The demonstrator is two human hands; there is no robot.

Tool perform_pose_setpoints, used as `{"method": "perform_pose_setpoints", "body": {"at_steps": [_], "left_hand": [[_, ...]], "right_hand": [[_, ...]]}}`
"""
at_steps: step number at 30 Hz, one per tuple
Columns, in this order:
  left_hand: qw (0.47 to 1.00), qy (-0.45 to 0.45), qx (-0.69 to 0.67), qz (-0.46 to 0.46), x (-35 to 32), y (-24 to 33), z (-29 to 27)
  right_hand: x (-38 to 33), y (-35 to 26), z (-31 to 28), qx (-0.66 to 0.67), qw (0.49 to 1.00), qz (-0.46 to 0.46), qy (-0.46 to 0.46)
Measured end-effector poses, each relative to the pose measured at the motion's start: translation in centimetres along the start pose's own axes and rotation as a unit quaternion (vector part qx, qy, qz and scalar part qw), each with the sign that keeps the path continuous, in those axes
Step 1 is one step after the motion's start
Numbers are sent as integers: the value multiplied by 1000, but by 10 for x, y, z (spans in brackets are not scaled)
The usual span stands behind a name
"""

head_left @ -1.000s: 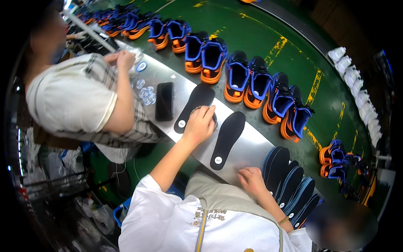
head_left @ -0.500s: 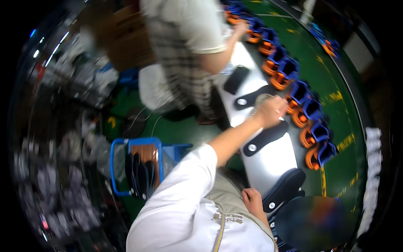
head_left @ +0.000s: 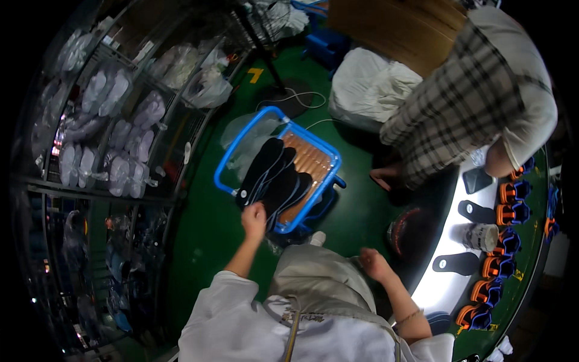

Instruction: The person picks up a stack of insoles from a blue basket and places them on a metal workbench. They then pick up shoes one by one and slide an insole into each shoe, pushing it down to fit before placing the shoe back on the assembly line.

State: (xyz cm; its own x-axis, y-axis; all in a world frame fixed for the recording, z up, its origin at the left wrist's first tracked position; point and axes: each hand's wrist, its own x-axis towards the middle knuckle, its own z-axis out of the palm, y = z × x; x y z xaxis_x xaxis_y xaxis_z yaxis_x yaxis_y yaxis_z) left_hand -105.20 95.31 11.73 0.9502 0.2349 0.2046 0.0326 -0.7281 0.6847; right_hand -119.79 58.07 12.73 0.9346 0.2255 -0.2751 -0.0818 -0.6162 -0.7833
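A worker's left hand (head_left: 254, 220), fingers drawn in, meets the near end of black insoles (head_left: 280, 181) piled on the left side of a blue-framed chair (head_left: 309, 160); whether it grips one cannot be told. The right hand (head_left: 374, 263), fingers curled, hovers off the left edge of a table (head_left: 449, 241) bearing two loose insoles (head_left: 456, 263).

A footwear workshop (green floor (head_left: 202, 259)): stacked insoles (head_left: 263, 169), a row of shoes (head_left: 498, 266), loaded racks (head_left: 102, 193).
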Motion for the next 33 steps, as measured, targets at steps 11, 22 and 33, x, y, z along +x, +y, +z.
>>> {"method": "perform_pose_setpoints", "body": {"at_steps": [11,22,33], "left_hand": [[951,-231,91,-184,109,-85,38],[939,-253,141,-185,129,-108,23],[901,-374,142,-170,129,-90,16]], "right_hand": [[240,-129,190,648,723,218,99],[279,-167,217,463,664,538,235],[212,-141,136,611,660,406,164]]}}
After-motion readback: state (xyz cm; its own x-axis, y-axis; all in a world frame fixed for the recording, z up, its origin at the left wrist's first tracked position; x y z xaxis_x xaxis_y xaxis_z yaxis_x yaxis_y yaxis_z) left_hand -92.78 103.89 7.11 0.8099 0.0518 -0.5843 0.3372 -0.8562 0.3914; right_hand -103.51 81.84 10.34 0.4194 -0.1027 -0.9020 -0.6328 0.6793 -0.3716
